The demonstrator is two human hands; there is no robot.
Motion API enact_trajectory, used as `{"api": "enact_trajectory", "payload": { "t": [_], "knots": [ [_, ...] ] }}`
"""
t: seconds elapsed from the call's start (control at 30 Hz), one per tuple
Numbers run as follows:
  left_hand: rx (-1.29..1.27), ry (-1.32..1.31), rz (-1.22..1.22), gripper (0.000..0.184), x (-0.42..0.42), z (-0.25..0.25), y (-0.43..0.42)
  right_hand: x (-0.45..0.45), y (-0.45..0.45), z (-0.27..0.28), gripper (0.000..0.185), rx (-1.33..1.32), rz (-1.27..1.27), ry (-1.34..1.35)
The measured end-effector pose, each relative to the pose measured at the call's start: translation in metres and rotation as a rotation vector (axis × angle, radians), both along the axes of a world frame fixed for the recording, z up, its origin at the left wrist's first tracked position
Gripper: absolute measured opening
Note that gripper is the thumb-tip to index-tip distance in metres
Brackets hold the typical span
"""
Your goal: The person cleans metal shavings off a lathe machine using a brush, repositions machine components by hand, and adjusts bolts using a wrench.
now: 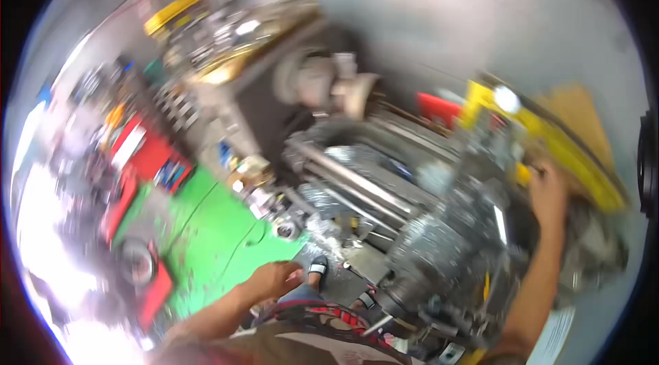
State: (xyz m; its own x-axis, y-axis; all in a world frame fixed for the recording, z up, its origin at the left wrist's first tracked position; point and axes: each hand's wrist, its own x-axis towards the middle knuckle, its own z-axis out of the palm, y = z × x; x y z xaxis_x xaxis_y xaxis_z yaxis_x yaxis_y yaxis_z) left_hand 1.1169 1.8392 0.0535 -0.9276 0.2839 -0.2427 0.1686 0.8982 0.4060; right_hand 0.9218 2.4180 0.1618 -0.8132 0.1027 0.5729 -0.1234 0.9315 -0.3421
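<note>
A lathe (pixel 473 227), dusted with shiny metal chips, fills the middle and right of the view, its long bright rails (pixel 364 178) running toward a chuck at the far left end. My right hand (pixel 549 190) reaches over the machine's right side with its fingers curled in, beside a small yellow part (pixel 523 174). What lies in those fingers is blurred. Low in front of my body, my left hand (pixel 276 277) hangs free above the floor, fingers loosely extended, with nothing visible in it.
A long yellow panel (pixel 549 142) leans behind the lathe, near a red piece (pixel 439 109). Metal parts lie along the lathe's front edge. On the green floor (pixel 213 227) stand a red box (pixel 152 153) and a wheel (pixel 136 262). A cluttered bench stands at the back left.
</note>
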Motion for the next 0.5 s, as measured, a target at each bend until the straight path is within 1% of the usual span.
{"api": "enact_trajectory", "payload": {
  "t": [0.03,0.07,0.1,0.13,0.17,0.2,0.23,0.27,0.33,0.4,0.43,0.5],
  "knots": [
    [0.045,0.013,0.02,0.031,0.0,0.005,-0.001,-0.009,-0.001,0.007,0.007,-0.152,0.077,0.062],
    [0.088,0.029,0.019,0.03,-0.002,0.008,-0.004,-0.015,-0.003,0.019,0.006,-0.267,0.142,-0.016],
    [0.1,0.043,0.092,0.03,-0.003,0.002,-0.01,-0.013,-0.03,0.052,0.006,-0.329,0.091,-0.282],
    [0.097,0.018,0.076,0.03,-0.007,-0.008,-0.018,-0.006,-0.055,0.074,0.006,-0.375,0.013,-0.549],
    [0.093,-0.008,0.042,0.029,-0.009,-0.013,-0.025,-0.028,-0.033,0.041,0.009,-0.136,0.128,-0.45],
    [0.105,0.003,0.069,0.029,-0.007,-0.015,-0.03,-0.047,-0.018,0.02,0.009,0.031,0.278,-0.19],
    [0.104,-0.01,0.076,0.029,-0.008,-0.014,-0.036,-0.06,-0.016,0.013,0.009,0.193,0.421,0.078],
    [0.104,-0.019,0.084,0.028,-0.01,-0.014,-0.042,-0.06,-0.029,0.023,0.009,0.207,0.445,0.092],
    [0.1,-0.034,0.099,0.028,-0.015,-0.013,-0.06,-0.06,-0.055,0.05,0.01,-0.129,0.205,-0.064],
    [0.11,-0.02,0.147,0.028,-0.014,-0.023,-0.081,-0.055,-0.077,0.072,0.011,-0.448,0.125,-0.531],
    [0.105,-0.018,0.169,0.028,-0.014,-0.032,-0.095,-0.064,-0.069,0.062,0.011,-0.441,0.138,-0.531],
    [0.097,-0.02,0.201,0.028,-0.013,-0.05,-0.119,-0.088,-0.045,0.043,0.013,-0.09,0.25,-0.462]
  ]
}}
